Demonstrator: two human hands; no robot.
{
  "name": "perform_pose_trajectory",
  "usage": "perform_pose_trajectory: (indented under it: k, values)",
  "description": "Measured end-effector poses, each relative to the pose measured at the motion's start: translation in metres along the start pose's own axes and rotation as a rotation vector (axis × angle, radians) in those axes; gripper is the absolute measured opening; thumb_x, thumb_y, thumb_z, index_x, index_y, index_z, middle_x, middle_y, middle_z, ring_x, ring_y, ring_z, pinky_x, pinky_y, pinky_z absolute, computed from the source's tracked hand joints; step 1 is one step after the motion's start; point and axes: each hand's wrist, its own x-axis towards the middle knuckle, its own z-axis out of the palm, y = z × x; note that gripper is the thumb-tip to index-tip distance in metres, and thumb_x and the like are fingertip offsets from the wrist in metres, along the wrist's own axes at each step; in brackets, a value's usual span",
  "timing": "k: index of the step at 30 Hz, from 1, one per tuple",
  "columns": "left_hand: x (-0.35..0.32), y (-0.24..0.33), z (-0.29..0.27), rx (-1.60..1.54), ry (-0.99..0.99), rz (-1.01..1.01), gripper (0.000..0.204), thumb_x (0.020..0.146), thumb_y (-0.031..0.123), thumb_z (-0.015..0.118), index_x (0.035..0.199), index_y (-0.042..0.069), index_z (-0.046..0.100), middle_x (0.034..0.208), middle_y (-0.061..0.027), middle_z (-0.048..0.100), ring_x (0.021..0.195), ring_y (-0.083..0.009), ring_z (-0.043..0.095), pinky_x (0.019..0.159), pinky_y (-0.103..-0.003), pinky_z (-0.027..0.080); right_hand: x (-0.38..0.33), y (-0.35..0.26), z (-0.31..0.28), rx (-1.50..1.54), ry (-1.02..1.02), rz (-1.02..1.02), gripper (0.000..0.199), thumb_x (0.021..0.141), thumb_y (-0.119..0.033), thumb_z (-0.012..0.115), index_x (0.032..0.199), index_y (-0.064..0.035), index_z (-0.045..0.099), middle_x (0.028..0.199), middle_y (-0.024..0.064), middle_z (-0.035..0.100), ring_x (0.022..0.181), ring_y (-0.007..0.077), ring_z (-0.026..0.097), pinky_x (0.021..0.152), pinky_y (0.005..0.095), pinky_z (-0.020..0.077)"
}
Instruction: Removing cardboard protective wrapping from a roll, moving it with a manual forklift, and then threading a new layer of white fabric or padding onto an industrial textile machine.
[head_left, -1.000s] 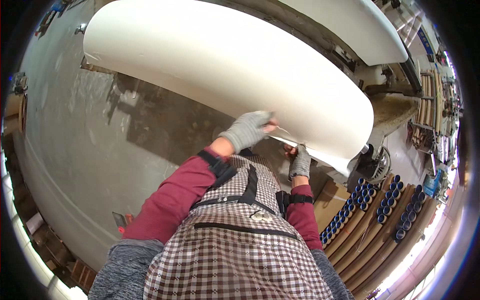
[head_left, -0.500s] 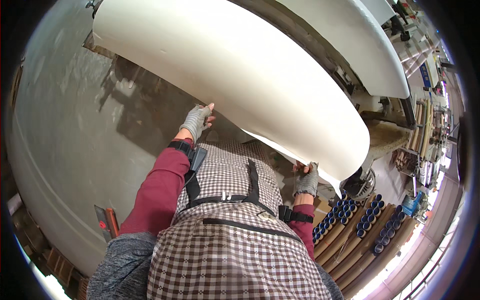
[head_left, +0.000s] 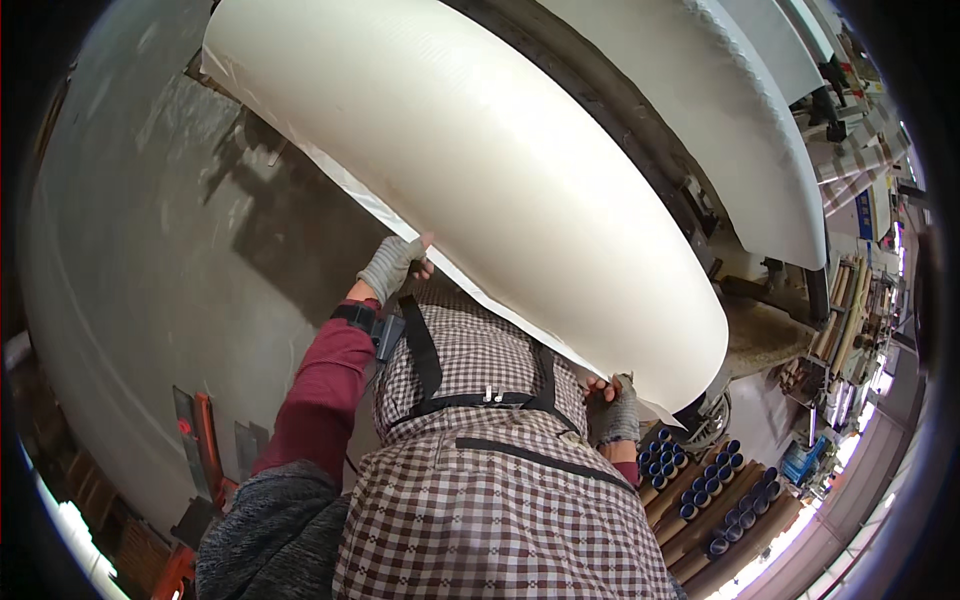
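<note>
A wide roll of white sheet material [head_left: 480, 180] stretches from the upper left to the right in front of me. Its loose lower edge hangs toward my apron. My left hand [head_left: 395, 265], in a grey fingerless glove, pinches that edge near the middle, thumb on top and fingers curled below. Farther right, my right hand [head_left: 615, 402], gloved the same way, grips the edge close to the roll's right end. Part of its fingers is hidden by the sheet and the angle.
Behind the roll lies a second white sheet or roll [head_left: 690, 110] on a dark frame. Cardboard tubes with blue ends [head_left: 735, 500] are stacked at lower right. A red and grey metal piece [head_left: 203, 450] stands at lower left on the grey floor [head_left: 130, 300]. Shelving stands farther right.
The sheet's edge has come down nearer to me, showing a pale strip along its length. My right hand has lowered slightly with it; the left stays pinched near the edge's middle.
</note>
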Motion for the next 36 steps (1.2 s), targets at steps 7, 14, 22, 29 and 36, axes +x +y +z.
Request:
perform_pose_trajectory:
  k: [7,14,22,29,36]
  values:
    - [-0.03,0.053,0.035,0.103,0.13,0.081,0.035,0.077,0.033,0.059,0.059,0.003,0.055,0.051,-0.0054,0.054,0.045,-0.0117,0.05,0.046,-0.025,0.041,-0.025,-0.011,0.006,0.073,-0.025,0.033,0.038,0.083,-0.019,0.048,0.047,-0.0085,0.043,0.055,0.0078,0.049,0.069,0.026,0.053,0.059,0.0349,0.0432]
    - [-0.045,0.078,0.058,0.018,0.185,0.151,0.026,0.077,0.025,0.059,0.066,0.002,0.054,0.05,-0.005,0.05,0.045,-0.0128,0.048,0.042,-0.025,0.037,-0.042,-0.041,0.006,0.131,-0.085,-0.007,0.042,0.084,-0.022,0.049,0.044,-0.0104,0.043,0.061,0.0066,0.054,0.073,0.0243,0.053,0.063,0.0357,0.0421]
    - [-0.065,0.112,0.097,0.029,0.173,0.124,0.027,0.078,0.026,0.057,0.07,0.0,0.058,0.05,-0.0059,0.052,0.045,-0.0128,0.05,0.043,-0.025,0.043,-0.061,-0.061,0.011,0.249,-0.062,-0.089,0.043,0.084,-0.031,0.05,0.046,-0.0132,0.039,0.064,0.0044,0.054,0.076,0.0211,0.056,0.065,0.0357,0.043]
    - [-0.079,0.127,0.142,0.09,-0.031,0.019,0.033,0.08,0.026,0.057,0.085,-0.006,0.057,0.057,-0.0092,0.057,0.051,-0.0138,0.055,0.048,-0.024,0.046,-0.07,-0.016,0.043,0.131,-0.17,0.116,0.058,0.08,-0.059,0.043,0.083,-0.0033,0.056,0.098,0.0144,0.057,0.088,0.0275,0.055,0.072,0.0376,0.0444]
    - [-0.084,0.121,0.189,0.568,-0.472,-0.052,0.037,0.082,0.031,0.055,0.092,-0.005,0.059,0.061,-0.0073,0.06,0.056,-0.0132,0.056,0.056,-0.024,0.047,-0.071,-0.043,0.101,0.139,-0.231,0.1,0.073,0.075,-0.067,0.042,0.11,-0.0029,0.043,0.099,0.0152,0.055,0.084,0.026,0.057,0.062,0.0363,0.0476]
